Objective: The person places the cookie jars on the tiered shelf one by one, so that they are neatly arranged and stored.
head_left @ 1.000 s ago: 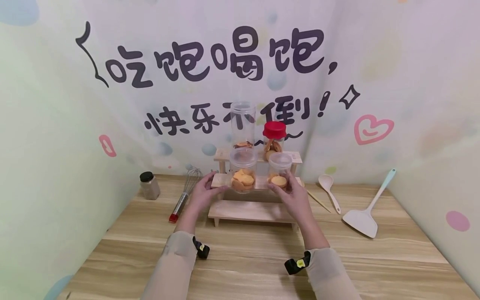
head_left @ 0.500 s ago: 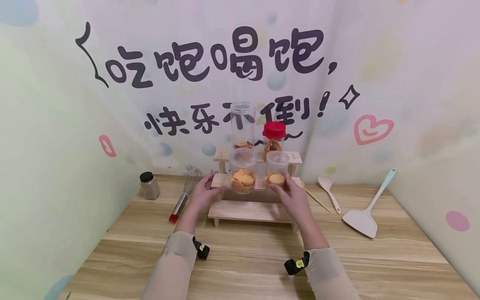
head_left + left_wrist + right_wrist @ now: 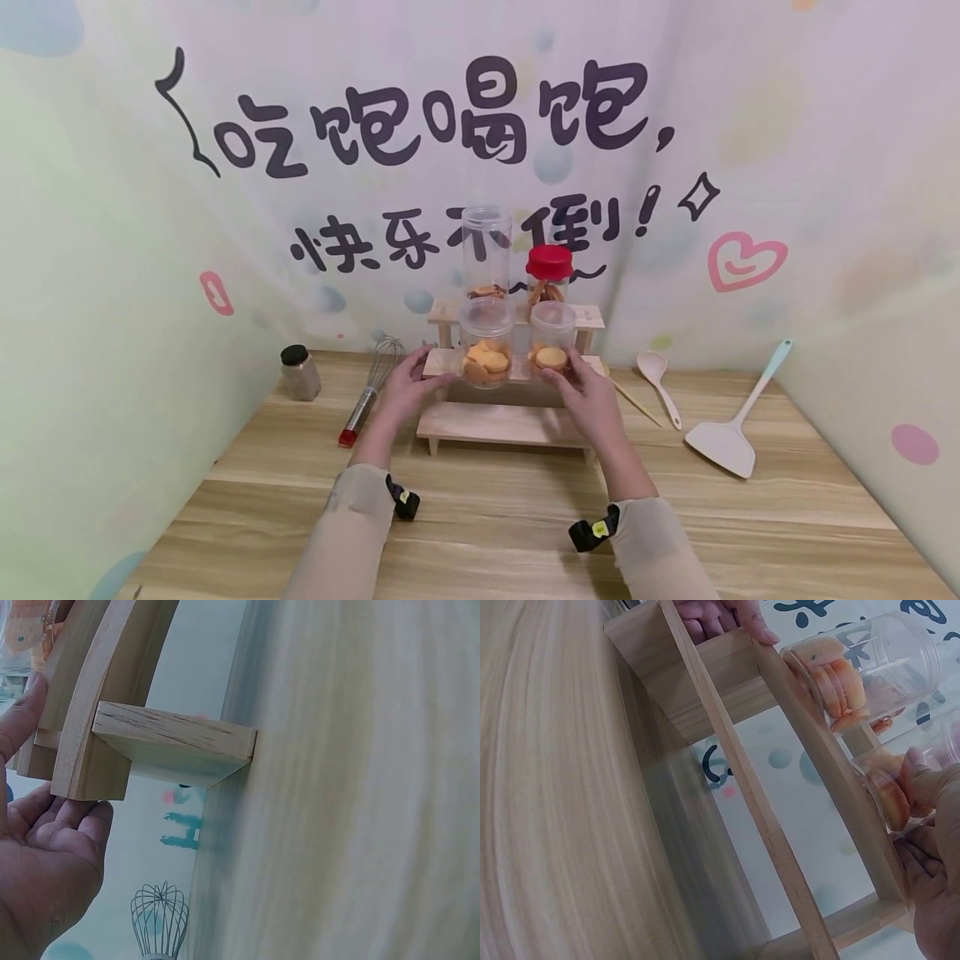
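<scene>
A wooden three-step display stand (image 3: 498,421) carries several clear jars of cookies. My left hand (image 3: 408,389) grips the left end of its middle shelf; in the left wrist view the thumb lies above the wood and the curled fingers (image 3: 67,817) below it. My right hand (image 3: 590,398) holds the low part of a small clear jar (image 3: 552,335) on the right of the middle shelf, with the thumb (image 3: 922,780) against its side. Left of that jar stands a wider clear jar (image 3: 486,354) of cookies, apart from both hands.
On the top shelf are a tall clear jar (image 3: 486,250) and a red-lidded jar (image 3: 549,265). A whisk (image 3: 367,396) and black-capped jar (image 3: 300,372) lie left. A chopstick-like stick (image 3: 637,402), spoon (image 3: 658,383) and spatula (image 3: 727,437) lie right.
My right hand has shifted the small jar slightly to the left along the middle shelf, nearer the wider jar. My left hand has stayed on the shelf end.
</scene>
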`<state>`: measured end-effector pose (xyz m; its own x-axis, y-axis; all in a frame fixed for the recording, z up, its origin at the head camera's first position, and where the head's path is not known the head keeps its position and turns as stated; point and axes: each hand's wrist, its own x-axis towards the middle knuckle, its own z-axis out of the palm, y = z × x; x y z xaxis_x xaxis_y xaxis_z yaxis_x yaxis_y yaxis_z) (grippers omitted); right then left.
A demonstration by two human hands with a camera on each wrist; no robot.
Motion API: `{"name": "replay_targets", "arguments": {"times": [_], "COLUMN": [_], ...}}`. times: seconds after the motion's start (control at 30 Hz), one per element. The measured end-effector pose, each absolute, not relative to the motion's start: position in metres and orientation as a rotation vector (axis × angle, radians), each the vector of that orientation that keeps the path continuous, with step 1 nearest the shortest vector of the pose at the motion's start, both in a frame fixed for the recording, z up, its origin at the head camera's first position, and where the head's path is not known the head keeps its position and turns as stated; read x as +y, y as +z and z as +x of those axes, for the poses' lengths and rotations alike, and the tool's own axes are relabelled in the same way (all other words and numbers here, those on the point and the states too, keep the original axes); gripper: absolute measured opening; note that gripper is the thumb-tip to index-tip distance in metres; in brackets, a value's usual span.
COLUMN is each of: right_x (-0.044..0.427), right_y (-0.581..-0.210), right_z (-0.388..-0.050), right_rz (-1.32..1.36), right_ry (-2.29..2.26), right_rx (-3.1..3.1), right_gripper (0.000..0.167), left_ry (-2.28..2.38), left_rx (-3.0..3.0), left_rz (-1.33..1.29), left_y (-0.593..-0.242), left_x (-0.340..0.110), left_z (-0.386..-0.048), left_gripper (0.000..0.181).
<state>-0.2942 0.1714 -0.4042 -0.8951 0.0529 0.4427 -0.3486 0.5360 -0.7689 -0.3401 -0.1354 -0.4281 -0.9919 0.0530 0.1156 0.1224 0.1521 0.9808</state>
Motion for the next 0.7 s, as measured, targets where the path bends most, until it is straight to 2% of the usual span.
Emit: {"name": "replay_targets", "arguments": {"times": [0.7], "right_x": [0.1737], "right_y": [-0.4049], "right_z": [-0.2989], "right_rz": [0.313], "right_ry": [1.352], "right_rx": [-2.321], "right_gripper": [0.064], "left_ry": [-1.959], "left_rx": [-2.382], "left_rz": [-0.217], "left_y": [-0.4219], "left_x": [-0.1314], "left_z": [-0.3383], "left_gripper": [0.093]}}
